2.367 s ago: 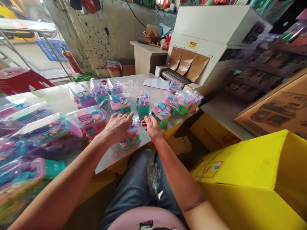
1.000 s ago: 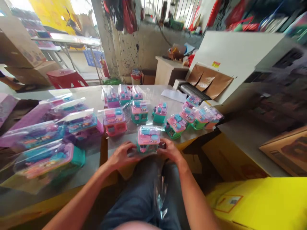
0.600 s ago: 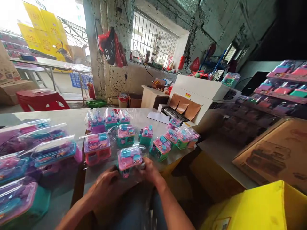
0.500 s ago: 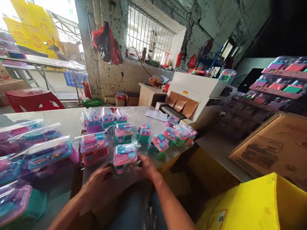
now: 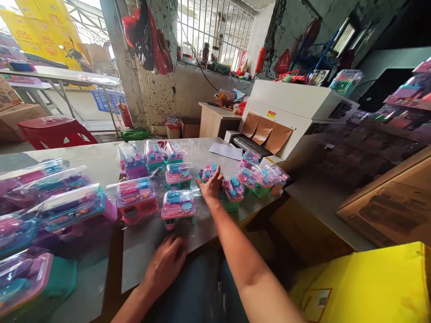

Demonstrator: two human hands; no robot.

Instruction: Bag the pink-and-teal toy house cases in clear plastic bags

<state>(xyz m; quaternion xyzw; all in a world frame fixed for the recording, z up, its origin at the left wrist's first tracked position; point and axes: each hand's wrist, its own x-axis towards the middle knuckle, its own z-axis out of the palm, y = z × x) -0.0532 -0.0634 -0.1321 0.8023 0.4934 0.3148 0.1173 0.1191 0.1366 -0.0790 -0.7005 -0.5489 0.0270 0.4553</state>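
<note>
My right hand [image 5: 211,186] is stretched forward over the table, at the near side of a small toy box [image 5: 209,168] with a pink and blue top. Its thumb and fingers are spread around that box, which they partly hide; I cannot tell whether they press on it. My left hand [image 5: 168,255] rests at the table's near edge with its fingers curled in, nothing visible in them. Just beyond it stands a clear-wrapped toy box [image 5: 178,207] with a pink lid and green base. Left of that is a red-based wrapped box [image 5: 137,201].
More wrapped toy boxes [image 5: 133,160] stand on the table [image 5: 198,148], with larger ones [image 5: 72,211] at left. A white machine with a conveyor [image 5: 247,144] stands beyond. A yellow carton [image 5: 377,282] is at lower right, with a brown carton [image 5: 397,197] behind it.
My right hand has left the nearest toy box and reached forward to another one. My left hand has drawn back from the nearest box towards the table edge. The view has shifted slightly.
</note>
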